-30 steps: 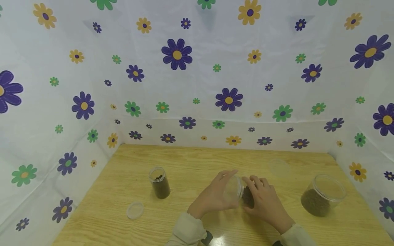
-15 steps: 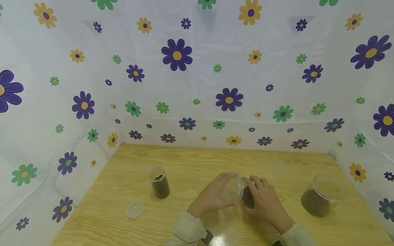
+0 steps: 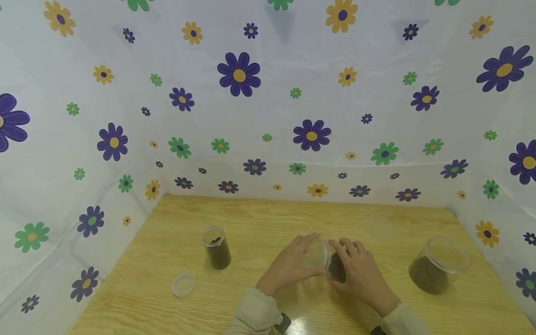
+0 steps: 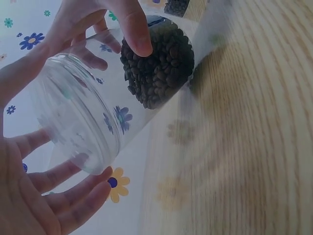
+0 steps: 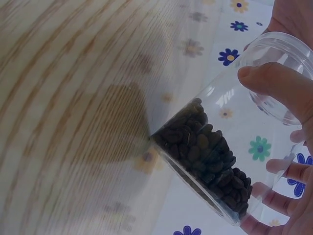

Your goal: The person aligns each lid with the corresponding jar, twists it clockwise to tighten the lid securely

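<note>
A clear jar (image 5: 215,122) lies tilted over the table, with dark coffee beans (image 4: 159,68) heaped in its base end. My right hand (image 3: 358,272) grips the jar around its body, thumb on the near wall in the right wrist view. At the other end, my left hand (image 3: 289,265) holds the ringed rim (image 4: 83,107) of the jar between thumb and fingers. Whether a lid sits on that end, I cannot tell. In the left wrist view, several fingertips (image 4: 93,188) of the left hand touch the rim.
Left on the wooden table (image 3: 259,218) stands a slim open jar (image 3: 218,253) of dark contents, a clear round lid (image 3: 183,285) near it. A wider open jar (image 3: 433,272) stands at right, part filled. Another clear disc (image 3: 380,228) lies behind my right hand. Flowered cloth (image 3: 272,116) surrounds the table.
My left hand shifts slightly at the jar's rim, its thumb moving up and to the right. The right hand and the jar stay nearly where they were.
</note>
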